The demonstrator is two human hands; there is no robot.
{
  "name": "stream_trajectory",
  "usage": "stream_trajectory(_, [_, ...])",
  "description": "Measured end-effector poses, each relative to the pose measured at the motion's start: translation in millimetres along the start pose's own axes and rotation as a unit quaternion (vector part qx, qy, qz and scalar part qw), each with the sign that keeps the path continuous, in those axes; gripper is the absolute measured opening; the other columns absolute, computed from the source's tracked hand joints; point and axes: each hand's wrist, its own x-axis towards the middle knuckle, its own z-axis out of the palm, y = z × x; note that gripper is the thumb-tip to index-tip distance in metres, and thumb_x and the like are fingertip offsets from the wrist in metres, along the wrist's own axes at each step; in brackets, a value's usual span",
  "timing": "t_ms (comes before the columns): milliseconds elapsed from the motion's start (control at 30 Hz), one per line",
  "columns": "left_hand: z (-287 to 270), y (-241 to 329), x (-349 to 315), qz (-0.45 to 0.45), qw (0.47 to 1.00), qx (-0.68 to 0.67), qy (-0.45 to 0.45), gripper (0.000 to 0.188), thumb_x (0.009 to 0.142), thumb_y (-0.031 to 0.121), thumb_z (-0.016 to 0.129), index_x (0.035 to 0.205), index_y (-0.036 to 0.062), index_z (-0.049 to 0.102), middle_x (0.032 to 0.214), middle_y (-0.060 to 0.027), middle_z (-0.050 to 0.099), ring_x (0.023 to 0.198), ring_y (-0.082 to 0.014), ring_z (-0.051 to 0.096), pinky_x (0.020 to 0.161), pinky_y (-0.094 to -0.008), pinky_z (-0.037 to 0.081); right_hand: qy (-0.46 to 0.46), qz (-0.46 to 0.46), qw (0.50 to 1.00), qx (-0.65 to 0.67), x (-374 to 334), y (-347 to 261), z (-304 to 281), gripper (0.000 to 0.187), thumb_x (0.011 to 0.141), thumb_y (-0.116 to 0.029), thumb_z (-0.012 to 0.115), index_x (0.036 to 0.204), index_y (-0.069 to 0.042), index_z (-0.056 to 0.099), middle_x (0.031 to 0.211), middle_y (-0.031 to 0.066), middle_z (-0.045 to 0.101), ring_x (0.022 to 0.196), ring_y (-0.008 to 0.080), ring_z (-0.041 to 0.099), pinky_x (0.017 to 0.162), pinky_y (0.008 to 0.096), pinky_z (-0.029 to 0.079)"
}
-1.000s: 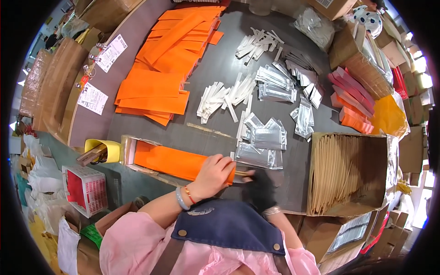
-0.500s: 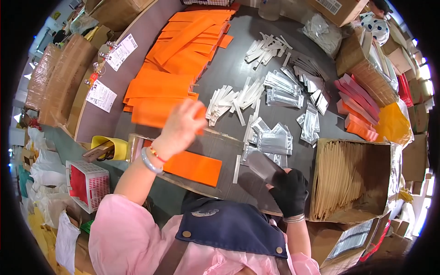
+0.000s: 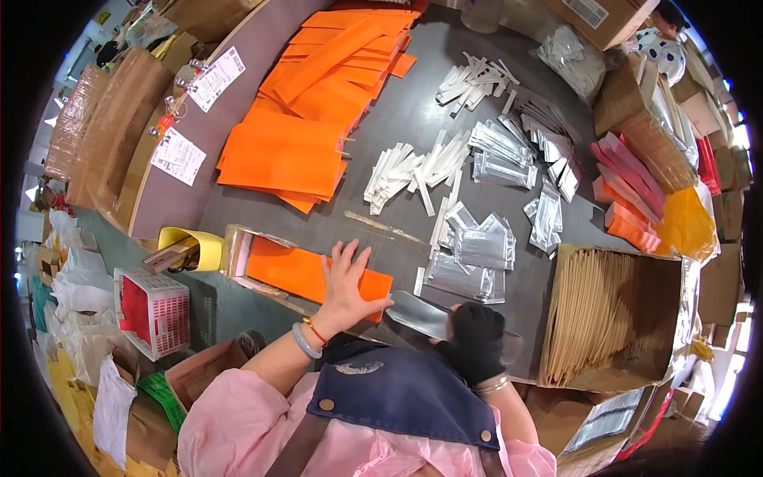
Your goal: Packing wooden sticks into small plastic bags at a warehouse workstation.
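My left hand (image 3: 343, 288), fingers spread, rests on a flat orange sheet (image 3: 284, 266) lying along the table's front edge. My right hand (image 3: 477, 342), in a black fingerless glove, is closed on a clear plastic sleeve (image 3: 421, 315). The sleeve's far end reaches the right end of the orange sheet, beside my left thumb. Up and to the left lies a large stack of orange sheets (image 3: 282, 151). Beyond my hands are white strips (image 3: 393, 179) in loose piles and several small clear packets (image 3: 481, 242).
A carton packed with brown card-like sheets (image 3: 592, 318) stands at the right. A yellow holder (image 3: 195, 248) is fixed at the left edge, above a white basket (image 3: 163, 318). Pink and red pieces (image 3: 628, 175) lie at the far right. A partition (image 3: 191, 111) bounds the left side.
My left hand has come down from the orange stack to the sheet at the front edge, opening out. My right hand has moved left and lowered the plastic sleeve toward that sheet.
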Motion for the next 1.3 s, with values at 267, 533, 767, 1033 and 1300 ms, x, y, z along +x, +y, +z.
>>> stream_trajectory(267, [-5.3,17.8,39.9,0.245,0.967,-0.071,-0.032,0.027,0.075,0.016,0.071,0.102,0.0183,0.072,0.102,-0.0033,0.061,0.1,-0.0257,0.056,0.09,-0.0396,0.042,0.086,-0.053,0.993,0.063,23.8,-14.3,21.2,0.057,0.069,-0.042,0.079,0.112,-0.01,0.062,0.105,0.011,0.062,0.099,0.0315,0.057,0.089,0.0445,0.04])
stream_trajectory(533, [7.2,31.0,104.2,0.382,0.895,0.038,-0.227,0.004,0.075,0.017,0.069,0.073,0.0169,0.066,0.081,-0.0022,0.054,0.082,-0.0229,0.057,0.076,-0.0371,0.044,0.366,0.237,0.9,-0.001,-86.9,143.0,-32.8,0.03,0.082,-0.014,0.075,0.107,-0.002,0.063,0.105,0.0109,0.064,0.1,0.0254,0.06,0.091,0.0361,0.047])
stream_trajectory(767, [-13.6,56.8,121.6,0.272,0.934,-0.109,-0.204,0.01,0.078,0.015,0.071,0.079,0.0082,0.063,0.085,-0.0077,0.057,0.085,-0.0286,0.057,0.076,-0.0408,0.046,0.276,0.456,0.846,0.019,-151.1,216.5,-48.8,0.031,0.087,-0.016,0.066,0.113,0.002,0.063,0.103,0.0156,0.066,0.097,0.03,0.062,0.089,0.0387,0.048])
stream_trajectory(1033, [61.7,106.8,139.7,0.193,0.98,-0.008,-0.056,0.03,0.074,0.028,0.078,0.096,0.0128,0.065,0.1,-0.0059,0.057,0.104,-0.0276,0.052,0.087,-0.0417,0.042,0.265,0.407,0.868,-0.108,-135.1,207.4,-47.8,0.021,0.085,-0.014,0.055,0.097,0.002,0.061,0.098,0.0205,0.065,0.095,0.0399,0.061,0.084,0.0452,0.048])
stream_trajectory(1300, [28.6,111.2,129.3,0.14,0.957,-0.21,-0.142,0.023,0.074,0.017,0.078,0.08,0.0015,0.063,0.071,-0.0104,0.066,0.064,-0.0283,0.064,0.06,-0.0366,0.05,0.393,0.458,0.788,-0.122,-150.5,206.8,-49.5,0.033,0.09,-0.017,0.053,0.112,0.005,0.062,0.11,0.0248,0.065,0.106,0.04,0.06,0.095,0.0438,0.047])
